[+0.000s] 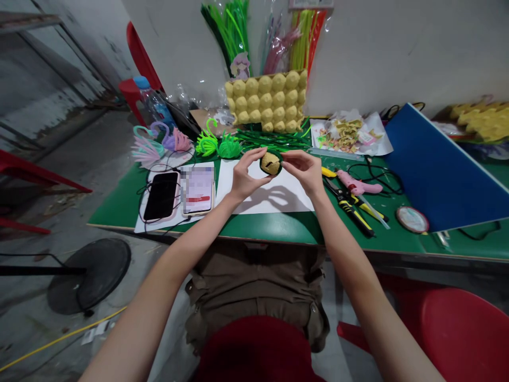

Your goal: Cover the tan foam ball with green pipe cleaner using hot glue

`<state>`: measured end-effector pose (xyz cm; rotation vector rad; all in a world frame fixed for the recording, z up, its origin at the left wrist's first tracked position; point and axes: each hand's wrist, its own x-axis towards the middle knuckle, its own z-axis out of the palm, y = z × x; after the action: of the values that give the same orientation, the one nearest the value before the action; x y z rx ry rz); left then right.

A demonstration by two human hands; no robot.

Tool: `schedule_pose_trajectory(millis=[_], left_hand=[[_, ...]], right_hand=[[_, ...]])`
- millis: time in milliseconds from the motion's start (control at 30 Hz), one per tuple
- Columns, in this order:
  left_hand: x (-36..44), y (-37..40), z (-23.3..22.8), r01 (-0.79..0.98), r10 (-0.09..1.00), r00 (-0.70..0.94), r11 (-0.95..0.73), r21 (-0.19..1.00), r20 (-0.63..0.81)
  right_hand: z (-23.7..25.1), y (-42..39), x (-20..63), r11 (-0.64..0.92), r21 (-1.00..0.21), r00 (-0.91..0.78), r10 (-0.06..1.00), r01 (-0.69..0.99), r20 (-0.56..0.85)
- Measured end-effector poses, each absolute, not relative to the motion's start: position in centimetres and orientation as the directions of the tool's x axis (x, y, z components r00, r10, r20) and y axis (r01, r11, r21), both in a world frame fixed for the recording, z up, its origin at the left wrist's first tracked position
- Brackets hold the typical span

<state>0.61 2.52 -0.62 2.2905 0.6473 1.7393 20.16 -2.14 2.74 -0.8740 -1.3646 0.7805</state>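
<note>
Between my two hands is a small round piece of yellow egg carton [271, 164] with a dark green fuzzy rim, held above a white sheet of paper [274, 204]. A dark slit or gap shows across its yellow face. My left hand [248, 172] grips it from the left, thumb below and fingers above. On the right side, my right hand [304, 170] pinches the rim between thumb and fingers. Behind the hands lies a pile of dark green pipe cleaners [274, 141]. Two green pipe-cleaner swans [217, 144] stand to the left of the pile.
A yellow egg tray [266, 101] leans at the back. Two phones [161, 196] with cables lie on the left. On the right are a pink glue gun [356, 183], pliers [352, 209], a tape roll [412, 219] and a blue board [441, 170]. A red stool [465, 334] stands lower right.
</note>
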Motion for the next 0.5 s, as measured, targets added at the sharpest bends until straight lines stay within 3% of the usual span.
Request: schedule_pose_trajectory(millis=[500], left_hand=[[1.12, 2.57, -0.86, 0.230, 0.558, 0.172, -0.824, 0.518, 0.812]], right_hand=[[2.67, -2.20, 20.28, 0.501, -0.859, 0.050, 0.860, 0.103, 0.507]])
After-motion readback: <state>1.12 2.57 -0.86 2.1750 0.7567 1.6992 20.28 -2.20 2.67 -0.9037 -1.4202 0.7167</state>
